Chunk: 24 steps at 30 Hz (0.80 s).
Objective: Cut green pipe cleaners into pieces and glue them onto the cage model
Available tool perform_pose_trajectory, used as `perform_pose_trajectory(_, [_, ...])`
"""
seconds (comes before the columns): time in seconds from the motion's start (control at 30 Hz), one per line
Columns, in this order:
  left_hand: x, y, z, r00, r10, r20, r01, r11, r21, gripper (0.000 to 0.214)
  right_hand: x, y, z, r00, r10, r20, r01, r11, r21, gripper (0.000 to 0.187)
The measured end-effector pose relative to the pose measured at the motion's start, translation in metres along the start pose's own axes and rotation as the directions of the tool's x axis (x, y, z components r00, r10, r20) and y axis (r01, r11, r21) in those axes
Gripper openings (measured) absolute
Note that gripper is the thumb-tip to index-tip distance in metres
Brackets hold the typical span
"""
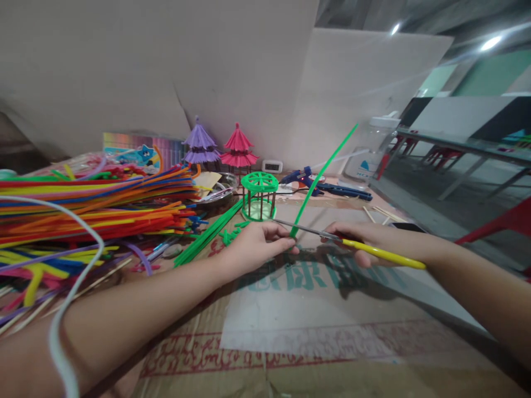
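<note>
My left hand [271,243] pinches the lower end of a long green pipe cleaner [323,171], which slants up to the right. In my right hand [360,240] are scissors with yellow handles [381,253]. Their blades reach left across the pipe cleaner near my left fingertips. Whether the blades touch it I cannot tell. Just behind my left hand stands a small round cage-like frame [260,181] with a green top and base and brown posts. Short green pieces [232,233] and a bundle of long green pipe cleaners [211,235] lie beside it.
Piles of coloured pipe cleaners [103,204] cover the left side. A purple pagoda [199,141] and a pink pagoda [238,145] stand behind. A blue glue gun [301,176], a small clock [272,165] and a clear plastic jug [367,155] are at the back. A white cable [78,282] crosses the left foreground.
</note>
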<state>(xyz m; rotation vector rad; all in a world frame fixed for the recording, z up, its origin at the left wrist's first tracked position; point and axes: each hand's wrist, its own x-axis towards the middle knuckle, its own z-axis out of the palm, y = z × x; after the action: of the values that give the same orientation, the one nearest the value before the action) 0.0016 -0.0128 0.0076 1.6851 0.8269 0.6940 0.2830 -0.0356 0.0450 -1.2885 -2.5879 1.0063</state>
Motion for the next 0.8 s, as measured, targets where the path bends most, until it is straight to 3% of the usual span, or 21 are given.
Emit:
perform_pose_trajectory(0.37, [-0.0001, -0.0031, -0.0008, 1.000, 0.020, 0.004, -0.020, 0.999, 0.033, 0.017, 0.0037, 0.0000, 0.0052, 0.997, 0.050, -0.065, -0.047, 0.998, 0.038, 0.038])
perform_pose_trajectory(0.57, [0.0017, -0.0041, -0.0013, 1.000, 0.013, -0.004, -0.013, 1.000, 0.021, 0.017, 0.0050, -0.0032, 0.0069, 0.994, 0.096, -0.050, -0.089, 0.989, 0.121, 0.033])
perform_pose_trajectory(0.8, [0.0000, -0.0009, -0.0010, 1.000, 0.015, 0.001, -0.015, 0.999, 0.032, 0.017, 0.0040, -0.0063, 0.0066, 0.989, 0.141, -0.054, -0.134, 0.985, 0.104, 0.023])
